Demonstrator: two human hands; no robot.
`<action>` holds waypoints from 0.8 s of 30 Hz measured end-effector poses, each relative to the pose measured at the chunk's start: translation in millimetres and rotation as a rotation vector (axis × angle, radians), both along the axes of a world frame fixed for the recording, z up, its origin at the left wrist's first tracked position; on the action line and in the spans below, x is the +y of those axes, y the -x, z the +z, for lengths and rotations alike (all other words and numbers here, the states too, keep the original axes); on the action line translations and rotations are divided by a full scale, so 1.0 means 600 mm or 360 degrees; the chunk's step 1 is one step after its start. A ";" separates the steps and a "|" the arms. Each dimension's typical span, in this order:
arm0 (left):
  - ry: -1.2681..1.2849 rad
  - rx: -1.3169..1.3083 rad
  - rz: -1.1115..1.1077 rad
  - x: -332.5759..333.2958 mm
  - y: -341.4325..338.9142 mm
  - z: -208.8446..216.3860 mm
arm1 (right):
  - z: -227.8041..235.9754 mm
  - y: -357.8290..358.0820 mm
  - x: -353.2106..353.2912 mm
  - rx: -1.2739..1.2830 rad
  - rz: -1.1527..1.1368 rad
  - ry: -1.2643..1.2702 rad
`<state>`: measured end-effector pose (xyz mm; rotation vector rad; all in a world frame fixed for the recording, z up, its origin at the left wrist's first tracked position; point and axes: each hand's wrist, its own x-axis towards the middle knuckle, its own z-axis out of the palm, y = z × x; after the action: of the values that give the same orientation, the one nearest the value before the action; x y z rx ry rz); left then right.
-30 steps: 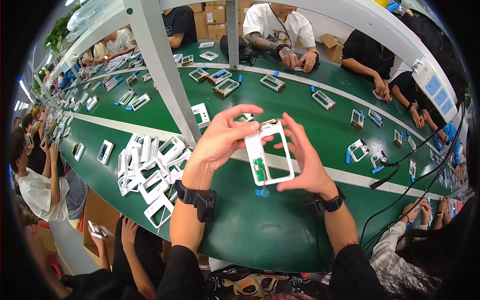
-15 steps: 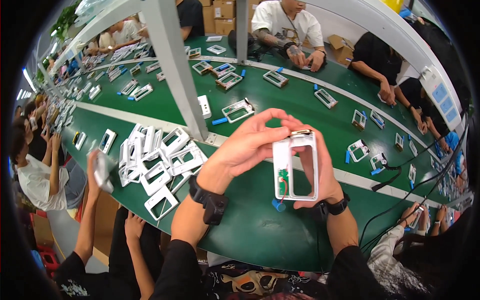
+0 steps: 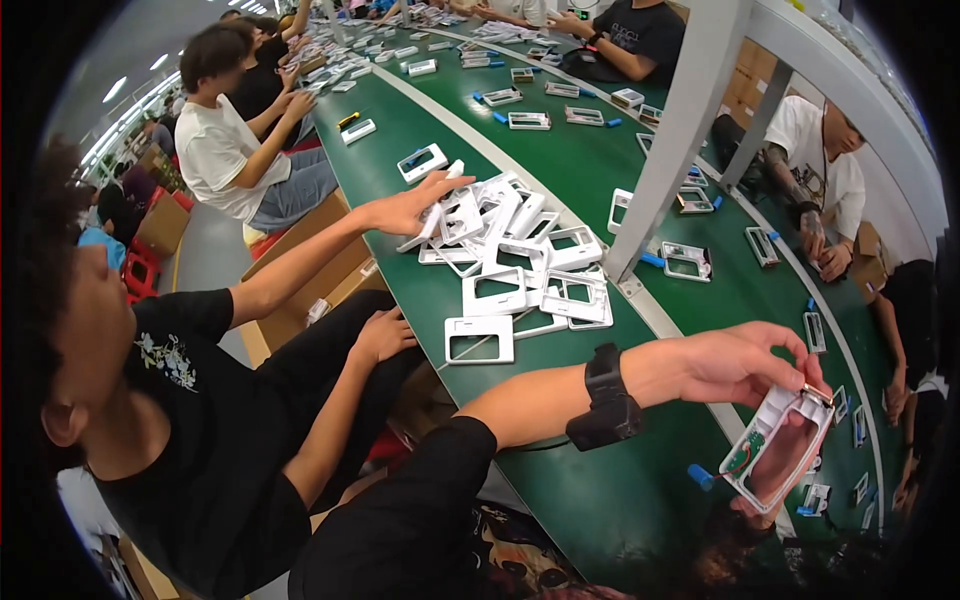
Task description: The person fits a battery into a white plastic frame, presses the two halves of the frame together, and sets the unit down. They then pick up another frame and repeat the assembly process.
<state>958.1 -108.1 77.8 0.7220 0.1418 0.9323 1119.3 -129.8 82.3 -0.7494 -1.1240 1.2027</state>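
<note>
A white plastic housing (image 3: 737,477) with a large rectangular window is held tilted at the lower right. Inside its side strip sits a green circuit board (image 3: 745,452), and a blue cylinder (image 3: 701,477) dangles from it on a red wire. My left hand (image 3: 735,362) pinches the housing's upper end, where a small metallic piece (image 3: 816,396) shows. Behind the housing, my right hand (image 3: 785,462) grips it; its palm appears through the window and most of its fingers are hidden. A black band with a small box (image 3: 606,412) circles my left wrist.
White empty housings (image 3: 495,290) lie heaped on the green table (image 3: 560,375). A person at my left has a hand (image 3: 415,205) on the heap. A grey metal post (image 3: 675,150) rises beyond it. Housings with blue cylinders (image 3: 688,262) lie across the rail; other people sit around.
The view has swung left, so the heap and the neighbouring person are now central. That person's hand has come onto the heap. The housing stays in both my hands, now more tilted.
</note>
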 end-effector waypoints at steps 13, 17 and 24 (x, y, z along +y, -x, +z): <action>-0.0419 0.0962 0.0716 -0.067 0.101 -0.023 | -0.058 -0.047 0.037 -0.0188 0.0460 -0.0670; -0.0999 0.2243 0.1298 -0.152 0.183 -0.024 | -0.047 -0.057 0.032 -0.0416 0.0346 -0.0654; -0.0659 0.3180 0.1568 -0.175 0.348 -0.092 | -0.046 -0.054 0.030 -0.0461 0.0372 -0.0648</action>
<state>749.0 -213.3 22.8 1.8239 2.2629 0.7586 1151.6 -111.9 54.6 -0.4951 -1.6735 1.0249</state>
